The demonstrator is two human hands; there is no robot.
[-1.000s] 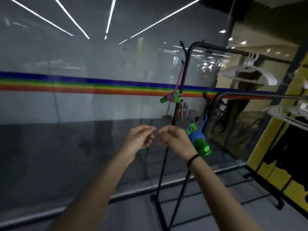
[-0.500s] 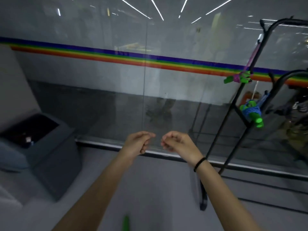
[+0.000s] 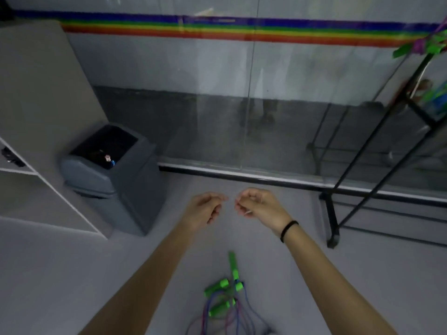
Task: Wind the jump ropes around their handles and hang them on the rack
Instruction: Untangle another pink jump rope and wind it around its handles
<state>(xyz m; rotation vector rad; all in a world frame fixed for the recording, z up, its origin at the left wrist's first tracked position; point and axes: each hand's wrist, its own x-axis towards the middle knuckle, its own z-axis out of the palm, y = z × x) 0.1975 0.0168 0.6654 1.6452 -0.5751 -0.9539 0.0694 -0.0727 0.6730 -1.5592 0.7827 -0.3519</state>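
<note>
Loose jump ropes lie tangled on the grey floor between my forearms: several green handles (image 3: pixel 216 287) with blue and purple cords (image 3: pixel 232 317). My left hand (image 3: pixel 205 209) and my right hand (image 3: pixel 258 205) hover close together above them, fingers loosely curled, holding nothing. At the right edge stands the black rack (image 3: pixel 358 180). A wound purple rope with green handles (image 3: pixel 420 47) hangs high on it. A blue and green bundle (image 3: pixel 435 95) hangs lower, blurred and partly cut off.
A grey bin (image 3: pixel 108 180) with an open dark top stands to the left on the floor. A grey shelf unit (image 3: pixel 36 117) fills the far left. A glass wall with a rainbow stripe (image 3: pixel 242 30) runs across ahead.
The view has swung left and down. The rack slid to the right edge, and the loose ropes on the floor came into view. Both hands keep the same loose pose.
</note>
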